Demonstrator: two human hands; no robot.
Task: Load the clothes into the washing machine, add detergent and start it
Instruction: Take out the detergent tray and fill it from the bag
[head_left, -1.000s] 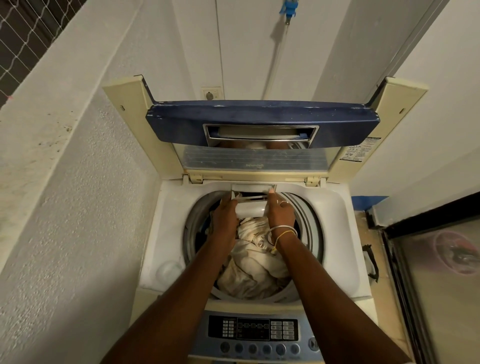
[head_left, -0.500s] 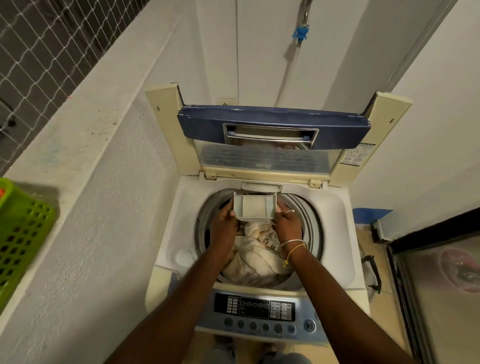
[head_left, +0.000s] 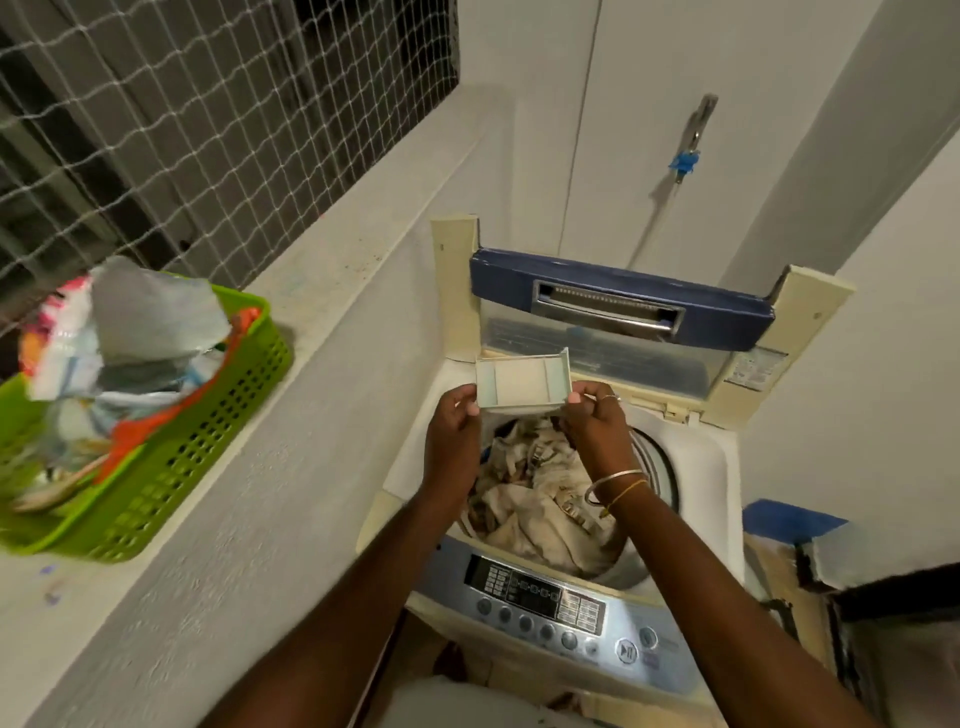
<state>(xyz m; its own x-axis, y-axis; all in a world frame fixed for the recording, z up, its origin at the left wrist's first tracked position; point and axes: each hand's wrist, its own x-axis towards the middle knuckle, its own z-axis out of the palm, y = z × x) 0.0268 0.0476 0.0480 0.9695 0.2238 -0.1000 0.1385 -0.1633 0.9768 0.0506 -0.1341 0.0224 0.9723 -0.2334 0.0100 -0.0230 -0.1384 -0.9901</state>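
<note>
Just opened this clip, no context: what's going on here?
A person stands at a top-loading washing machine with its lid raised. The left hand and right hand pinch the ends of a small pale detergent tray above the drum; it looks empty. Beige clothes lie in the drum. A green basket of packets sits on the ledge at left.

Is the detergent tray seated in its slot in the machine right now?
No, the left hand and right hand hold the detergent tray up above the loaded clothes.

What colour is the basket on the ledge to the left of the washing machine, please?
The basket is bright green, seen in the head view.
</note>
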